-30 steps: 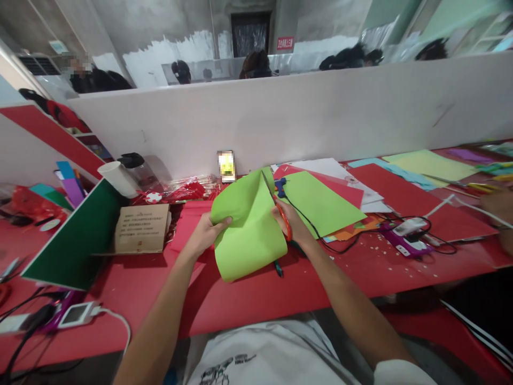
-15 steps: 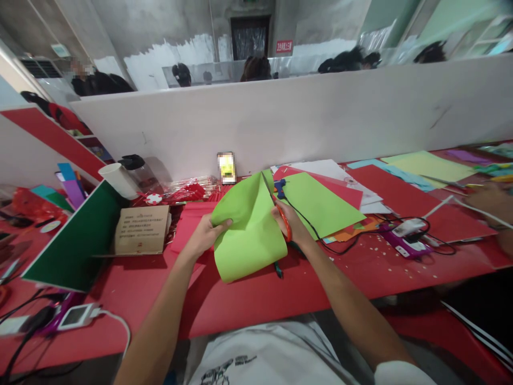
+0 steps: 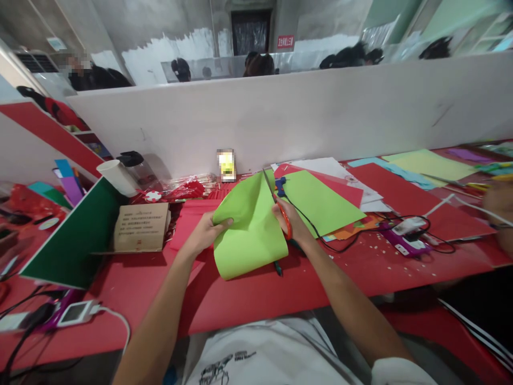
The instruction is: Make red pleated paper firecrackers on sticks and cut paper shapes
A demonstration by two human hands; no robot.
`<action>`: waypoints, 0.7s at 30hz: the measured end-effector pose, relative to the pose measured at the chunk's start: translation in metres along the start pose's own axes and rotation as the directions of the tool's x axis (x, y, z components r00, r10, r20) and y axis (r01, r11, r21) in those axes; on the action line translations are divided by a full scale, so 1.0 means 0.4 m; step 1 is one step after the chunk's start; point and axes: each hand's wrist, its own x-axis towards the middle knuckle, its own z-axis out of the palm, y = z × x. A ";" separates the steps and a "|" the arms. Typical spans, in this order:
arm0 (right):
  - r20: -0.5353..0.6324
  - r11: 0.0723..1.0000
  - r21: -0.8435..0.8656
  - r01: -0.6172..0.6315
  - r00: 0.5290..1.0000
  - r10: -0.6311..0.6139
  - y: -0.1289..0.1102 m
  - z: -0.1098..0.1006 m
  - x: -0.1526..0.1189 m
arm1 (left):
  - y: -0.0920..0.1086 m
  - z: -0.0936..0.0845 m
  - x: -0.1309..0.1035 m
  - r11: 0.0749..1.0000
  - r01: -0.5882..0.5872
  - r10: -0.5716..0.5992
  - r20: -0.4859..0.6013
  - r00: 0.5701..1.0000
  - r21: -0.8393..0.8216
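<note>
A bent sheet of lime-green paper [image 3: 248, 235] is held above the red table. My left hand [image 3: 212, 231] pinches its left edge, thumb on top. On the other side, my right hand [image 3: 290, 219] is closed round the orange handles of a pair of scissors [image 3: 286, 218]. The metal blades point away from me at the paper's far right edge, and one blade shows over the green sheet. Behind the right hand lies a blue glue gun [image 3: 280, 187] with a black cord. Part of the right fingers is hidden by the paper.
Green, red and white sheets [image 3: 320, 200] lie to the right, near a purple power strip [image 3: 404, 239]. At left stand a dark green board [image 3: 80, 240], a cardboard box [image 3: 140, 227] and a bottle [image 3: 138, 168]. A lit phone [image 3: 226, 165] leans on the partition. Another person's hand [image 3: 499, 206] is at far right.
The scissors' blades now show spread at the paper's far edge, where they were hardly visible before. Both hands keep nearly the same place. The other person's hand has shifted slightly right.
</note>
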 end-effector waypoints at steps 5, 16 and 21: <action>-0.006 1.000 -0.014 -0.007 1.000 0.007 0.002 -0.001 -0.002 | -0.002 -0.001 -0.001 1.000 0.007 -0.007 0.034 0.999 0.023; -0.020 1.000 -0.026 0.000 1.000 -0.001 -0.002 0.000 0.000 | 0.009 0.005 -0.006 0.999 0.033 -0.032 0.045 0.998 -0.005; -0.023 1.000 -0.025 -0.003 1.000 0.003 0.001 0.000 -0.002 | 0.007 0.004 -0.005 0.999 0.030 -0.031 0.052 0.998 0.018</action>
